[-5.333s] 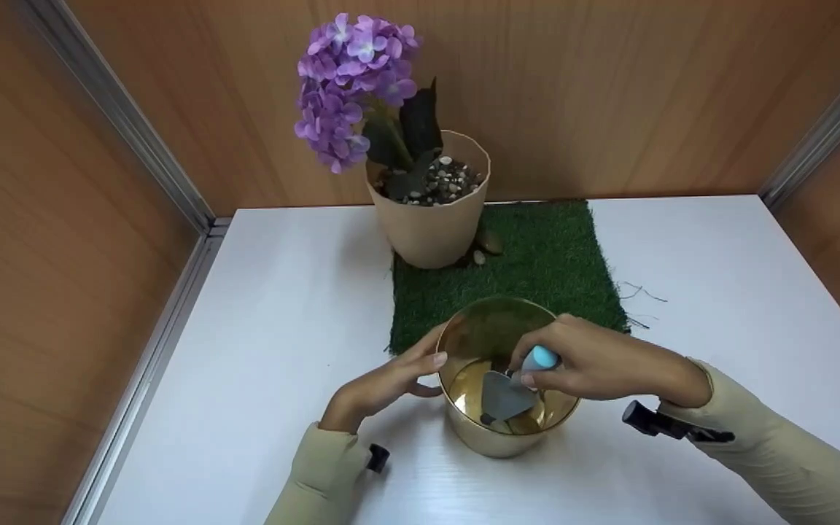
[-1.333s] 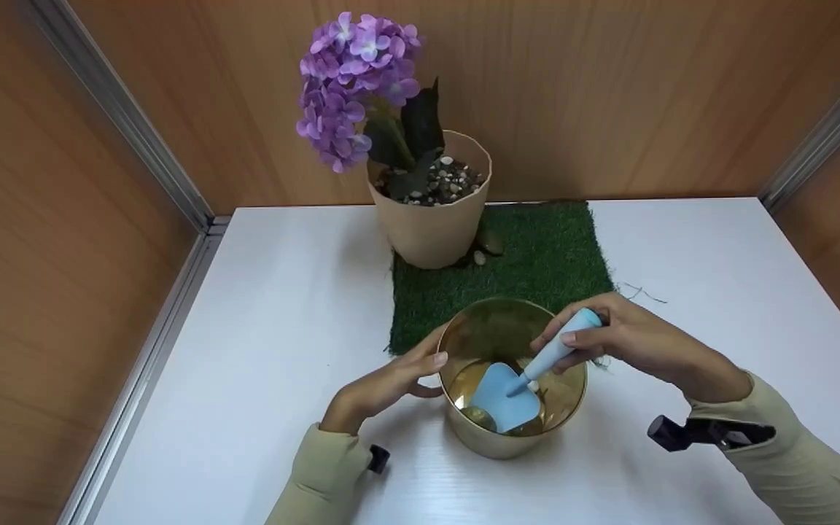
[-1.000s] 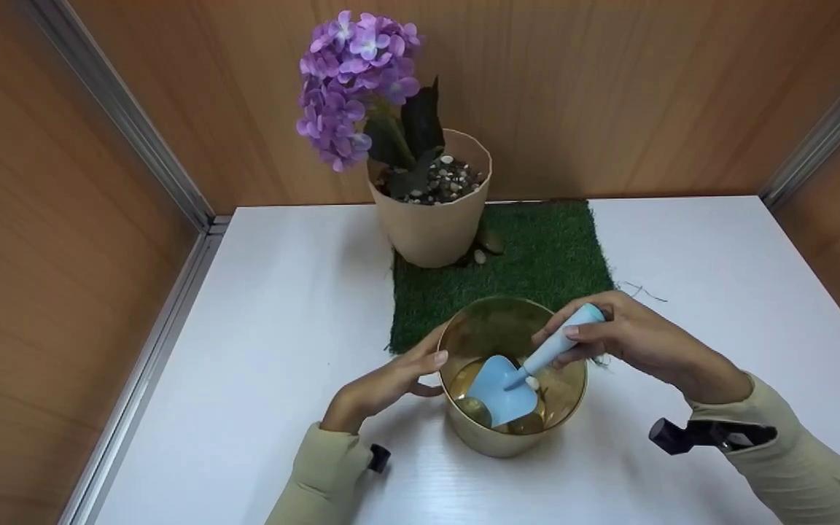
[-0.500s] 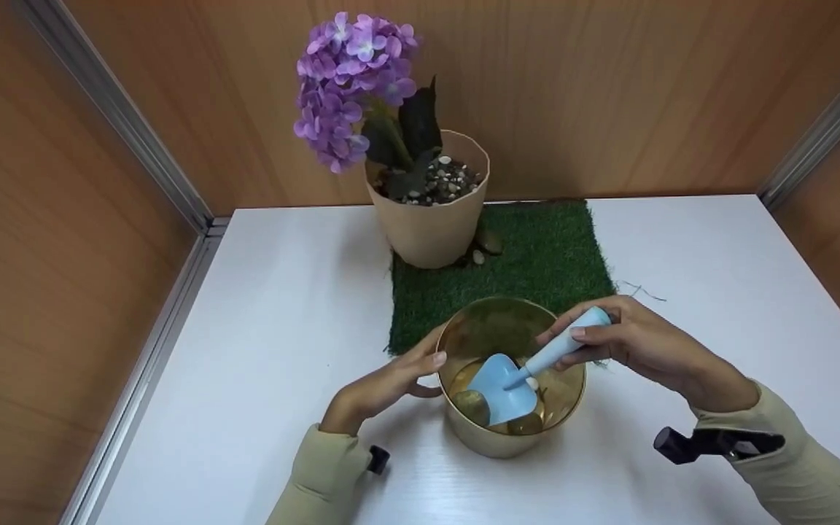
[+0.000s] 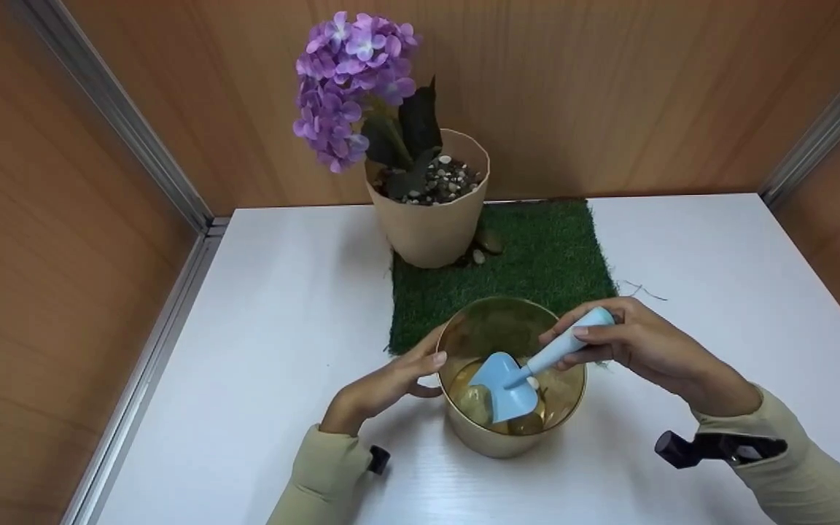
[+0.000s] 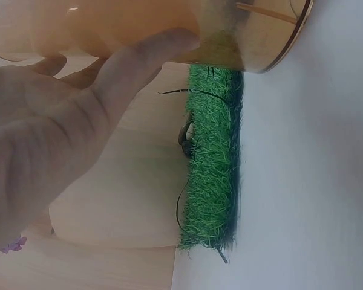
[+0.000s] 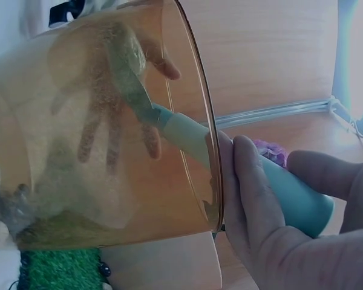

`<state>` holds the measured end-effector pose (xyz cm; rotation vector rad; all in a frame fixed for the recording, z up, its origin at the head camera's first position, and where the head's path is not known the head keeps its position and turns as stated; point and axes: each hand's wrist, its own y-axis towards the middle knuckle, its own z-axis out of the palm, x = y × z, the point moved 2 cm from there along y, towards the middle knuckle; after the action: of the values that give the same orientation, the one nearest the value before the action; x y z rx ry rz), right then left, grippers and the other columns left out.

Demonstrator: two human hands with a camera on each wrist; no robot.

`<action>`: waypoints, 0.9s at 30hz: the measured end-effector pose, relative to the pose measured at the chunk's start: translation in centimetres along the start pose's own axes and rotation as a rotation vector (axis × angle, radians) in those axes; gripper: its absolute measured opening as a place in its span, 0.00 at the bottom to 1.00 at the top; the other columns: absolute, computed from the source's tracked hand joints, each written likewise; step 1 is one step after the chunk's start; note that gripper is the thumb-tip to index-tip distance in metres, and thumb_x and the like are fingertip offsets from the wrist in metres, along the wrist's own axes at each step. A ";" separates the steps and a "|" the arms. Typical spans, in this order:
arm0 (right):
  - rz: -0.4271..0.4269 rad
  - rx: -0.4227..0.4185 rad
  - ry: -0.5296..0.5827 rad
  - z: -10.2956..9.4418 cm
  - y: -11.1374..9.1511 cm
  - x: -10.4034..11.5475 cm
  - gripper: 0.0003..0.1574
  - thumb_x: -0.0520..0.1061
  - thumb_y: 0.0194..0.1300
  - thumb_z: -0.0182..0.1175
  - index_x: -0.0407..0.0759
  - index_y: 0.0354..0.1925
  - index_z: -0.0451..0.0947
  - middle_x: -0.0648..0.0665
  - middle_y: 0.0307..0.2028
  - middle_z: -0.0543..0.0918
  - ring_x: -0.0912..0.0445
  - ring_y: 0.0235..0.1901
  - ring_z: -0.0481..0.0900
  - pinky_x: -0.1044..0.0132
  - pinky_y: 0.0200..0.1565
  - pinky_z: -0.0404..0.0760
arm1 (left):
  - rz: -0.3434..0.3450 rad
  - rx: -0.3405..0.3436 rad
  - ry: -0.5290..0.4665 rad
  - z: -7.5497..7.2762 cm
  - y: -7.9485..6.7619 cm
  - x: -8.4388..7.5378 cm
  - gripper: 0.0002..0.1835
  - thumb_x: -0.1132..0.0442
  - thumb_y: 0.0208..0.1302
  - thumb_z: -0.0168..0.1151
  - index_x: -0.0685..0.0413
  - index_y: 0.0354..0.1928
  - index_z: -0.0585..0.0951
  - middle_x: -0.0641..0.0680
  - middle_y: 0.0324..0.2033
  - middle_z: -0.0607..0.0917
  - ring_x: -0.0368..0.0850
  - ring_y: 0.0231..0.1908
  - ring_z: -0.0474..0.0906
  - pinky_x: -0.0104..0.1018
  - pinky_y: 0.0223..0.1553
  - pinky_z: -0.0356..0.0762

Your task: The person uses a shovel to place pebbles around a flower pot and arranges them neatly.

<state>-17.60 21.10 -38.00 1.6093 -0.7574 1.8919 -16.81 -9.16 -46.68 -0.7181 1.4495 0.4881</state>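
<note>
The right hand (image 5: 646, 354) grips a blue trowel (image 5: 553, 354).

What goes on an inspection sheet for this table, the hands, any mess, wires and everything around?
Surface: white table, with a grass mat on it.
Job's things: blue trowel inside a gold bucket, a stone beside it.
Clutter: loose strands beside the mat.
Hands: left hand spread against the bucket; right hand grips the trowel.
Cables: thin line in the right wrist view, maybe one; can't tell.
Surroundings: wood-look panels; purple flowers in a beige pot.
</note>
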 end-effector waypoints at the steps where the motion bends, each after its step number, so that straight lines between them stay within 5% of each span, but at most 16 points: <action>1: 0.002 -0.003 0.007 0.0 0.0 0.0 0.19 0.36 0.70 0.47 0.21 0.53 0.69 0.27 0.51 0.75 0.37 0.44 0.78 0.50 0.48 0.76 | 0.000 -0.001 0.000 0.0 0.0 0.0 0.29 0.47 0.72 0.39 0.22 0.70 0.44 0.40 0.70 0.42 0.47 0.68 0.46 0.50 0.53 0.69; 18: -0.050 -0.053 0.153 -2.2 -0.9 0.5 0.19 0.35 0.71 0.44 0.21 0.54 0.68 0.29 0.52 0.75 0.38 0.45 0.78 0.54 0.50 0.75 | 0.012 -0.011 0.014 0.0 0.0 0.1 0.30 0.43 0.70 0.40 0.22 0.70 0.44 0.41 0.70 0.42 0.47 0.68 0.45 0.49 0.53 0.70; 27: -0.149 -0.074 0.275 -4.8 -1.1 2.0 0.19 0.32 0.73 0.38 0.21 0.51 0.70 0.29 0.51 0.76 0.41 0.50 0.76 0.53 0.52 0.70 | 0.019 -0.004 0.008 -0.1 -0.1 0.1 0.32 0.40 0.68 0.42 0.23 0.70 0.44 0.42 0.70 0.42 0.50 0.69 0.45 0.47 0.52 0.71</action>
<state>-20.37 25.35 -36.60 1.2885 -0.5671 1.9019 -16.79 -9.29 -46.77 -0.7107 1.4644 0.5036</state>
